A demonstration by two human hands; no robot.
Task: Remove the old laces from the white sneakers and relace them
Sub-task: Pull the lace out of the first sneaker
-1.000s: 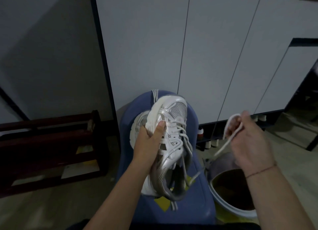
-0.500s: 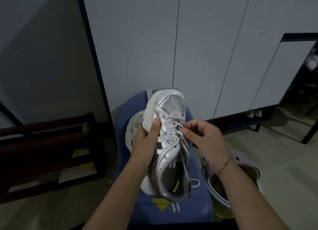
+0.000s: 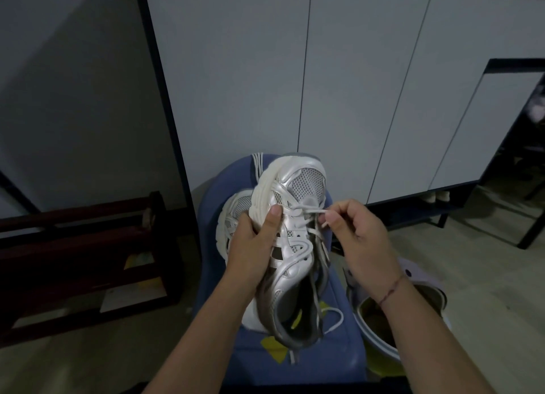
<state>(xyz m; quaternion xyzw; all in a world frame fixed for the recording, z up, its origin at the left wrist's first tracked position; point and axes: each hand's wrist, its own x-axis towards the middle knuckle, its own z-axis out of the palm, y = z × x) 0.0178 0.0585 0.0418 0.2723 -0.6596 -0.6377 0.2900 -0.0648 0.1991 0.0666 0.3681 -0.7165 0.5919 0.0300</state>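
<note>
Sitting nearest: blue chair (image 3: 339, 349), its seat under both forearms; a yellow patch shows on the cushion
Pail: white pail (image 3: 368, 334) on the floor just right of the chair, partly hidden by the right forearm
Left hand: left hand (image 3: 253, 240) grips the white sneaker (image 3: 295, 246) from its left side; fingers wrapped round the sole, thumb pressed on the upper beside the eyelets
Right hand: right hand (image 3: 362, 237) pinches the lace (image 3: 312, 212) between thumb and forefinger at the front eyelets; the other fingers are curled in; a thin cord bracelet (image 3: 392, 289) sits on the wrist
Sneaker: held up above the chair seat, toe pointing away, opening towards the person; silver-white upper with a mesh toe
Lace: white, running across the front eyelets to the right hand's pinch; one loose end loops down onto the seat beside the heel
Second sneaker: second sneaker (image 3: 236, 211) lies on the chair behind the left hand, mostly hidden
Rack: dark wooden rack (image 3: 88, 246) on the floor to the left, well apart from the chair
Cabinet: pale panelled cabinet (image 3: 354, 84) with a dark frame, farthest back, behind the chair
</note>
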